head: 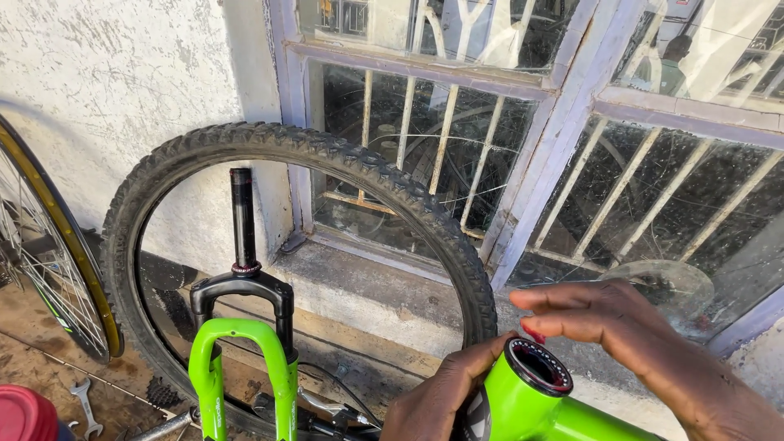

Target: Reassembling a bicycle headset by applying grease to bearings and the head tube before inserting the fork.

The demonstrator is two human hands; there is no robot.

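A bright green bicycle frame (531, 412) rises from the bottom edge, its black-rimmed head tube opening (538, 367) facing up. My left hand (437, 396) grips the head tube from the left side. My right hand (645, 347) hovers over the opening with fingers extended and together, fingertips just above the rim; whether it touches is unclear. To the left stands a green suspension fork (242, 359) with a black crown and a black steerer tube (242, 216) pointing up.
A knobby black tyre (392, 184) leans against the white wall and barred window (457, 122). A spoked wheel with a yellow rim (49, 245) stands at the left edge. A wrench (85, 404) lies on the ground near a red round object (24, 415).
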